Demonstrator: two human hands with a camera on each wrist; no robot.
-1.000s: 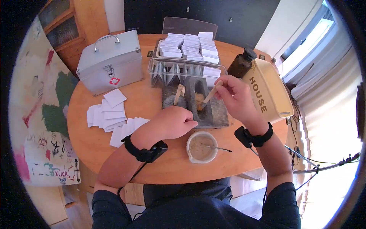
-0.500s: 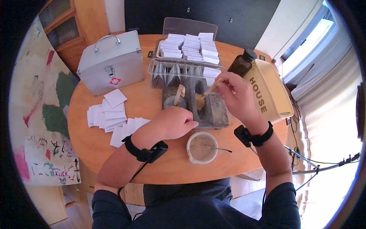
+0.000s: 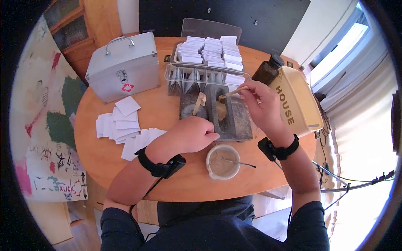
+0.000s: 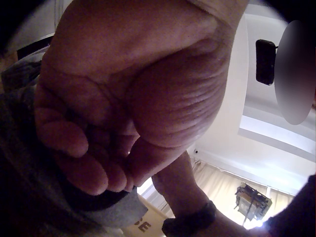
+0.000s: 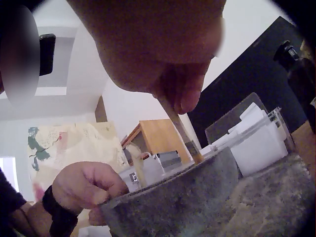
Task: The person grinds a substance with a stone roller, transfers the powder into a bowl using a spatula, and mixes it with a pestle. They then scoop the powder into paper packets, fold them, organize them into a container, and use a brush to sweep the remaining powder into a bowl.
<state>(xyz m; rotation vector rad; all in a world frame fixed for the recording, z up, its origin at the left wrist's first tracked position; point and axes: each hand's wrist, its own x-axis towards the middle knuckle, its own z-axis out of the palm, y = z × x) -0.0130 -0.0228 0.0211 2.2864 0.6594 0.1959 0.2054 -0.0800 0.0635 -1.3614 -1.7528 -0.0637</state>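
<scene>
My right hand [image 3: 261, 106] pinches the pale wooden handle of a small flat brush [image 3: 233, 92]. The brush slants left, its tip over the far end of the long trough in a dark grey stone block [image 3: 242, 123]. Tan powder [image 3: 221, 110] lies in that trough. In the right wrist view the brush's tip [image 5: 198, 158] is right at the trough's rim. My left hand [image 3: 188, 136] rests at the block's near-left edge. Its fingers [image 4: 74, 138] are loosely curled and hold nothing. Beyond it, a second wooden-handled tool [image 3: 198, 106] leans up from the block's left section.
A white bowl [image 3: 213, 169] of tan powder with a thin metal tool stands nearest me. White paper squares [image 3: 125, 121] and a silver case [image 3: 121, 69] lie left. Clear bins of paper packets [image 3: 209, 52] stand behind. A dark bottle [image 3: 268, 69] and yellow box [image 3: 289, 100] flank the right.
My right hand has drawn the brush away from the trough's middle to its far end, and the handle now lies flatter. The left hand stays in place.
</scene>
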